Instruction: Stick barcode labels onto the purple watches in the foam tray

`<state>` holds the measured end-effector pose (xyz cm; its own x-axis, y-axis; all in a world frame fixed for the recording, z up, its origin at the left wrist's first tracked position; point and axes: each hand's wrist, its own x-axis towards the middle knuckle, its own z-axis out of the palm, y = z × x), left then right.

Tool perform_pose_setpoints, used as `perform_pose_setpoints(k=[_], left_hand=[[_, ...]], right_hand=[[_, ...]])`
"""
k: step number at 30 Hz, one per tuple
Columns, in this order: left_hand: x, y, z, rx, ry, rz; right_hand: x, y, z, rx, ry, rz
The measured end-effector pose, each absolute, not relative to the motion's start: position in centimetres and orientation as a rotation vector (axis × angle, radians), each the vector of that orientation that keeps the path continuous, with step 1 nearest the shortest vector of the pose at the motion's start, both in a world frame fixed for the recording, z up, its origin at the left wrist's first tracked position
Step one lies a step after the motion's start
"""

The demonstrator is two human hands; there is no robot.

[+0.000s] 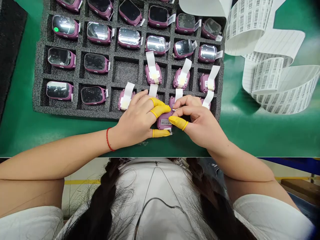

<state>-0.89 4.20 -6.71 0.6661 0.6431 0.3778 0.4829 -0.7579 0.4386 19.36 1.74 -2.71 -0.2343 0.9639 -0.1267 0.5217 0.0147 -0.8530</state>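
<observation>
A purple smartwatch body (164, 123) lies back side up, a white barcode label on its back, at the front edge of the foam tray (100, 113). My left hand (137, 116) grips it, yellow-cotted fingers on top and cotted thumb below; a small label tab shows by that thumb. My right hand (200, 121) is closed at the watch's right side, its yellow-cotted thumb against the label's edge and its index finger curled. Whether it also pinches something small is hidden. Just behind my hands, face-down watches with white paper strips (128, 94) sit in the tray, partly covered.
Several screen-up purple watches (95, 62) with small side tags fill other tray pockets. One pocket (125, 70) shows bare foam. Curled strips of barcode labels (268, 76) lie at the right on the green table (232, 130). A black foam piece (11, 43) is at far left.
</observation>
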Motion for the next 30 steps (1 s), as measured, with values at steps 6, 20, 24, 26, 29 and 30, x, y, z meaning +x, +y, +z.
perform_pose_setpoints(k=[6,20,24,26,29,30], left_hand=[[-0.85,4.21,-6.67,2.579,0.943,0.699],[-0.96,4.20,-6.88,2.613,0.895,0.772],[-0.91,4.19,-6.81,2.585,0.903,0.754],[-0.89,4.20,-6.83,2.581,0.888,0.782],[-0.89,4.20,-6.89,2.616,0.863,0.831],[-0.90,4.19,-6.89,2.627,0.863,0.832]], right_hand=[[19.39,1.73,-2.78,-1.521,-1.812,1.118],[19.29,1.64,-2.79,-1.516,-1.813,1.110],[19.31,1.61,-2.87,-1.505,-1.815,1.103],[19.34,1.60,-2.93,-1.500,-1.811,1.100],[19.36,1.57,-3.01,-1.494,-1.816,1.085],[19.36,1.56,-3.02,-1.493,-1.820,1.081]])
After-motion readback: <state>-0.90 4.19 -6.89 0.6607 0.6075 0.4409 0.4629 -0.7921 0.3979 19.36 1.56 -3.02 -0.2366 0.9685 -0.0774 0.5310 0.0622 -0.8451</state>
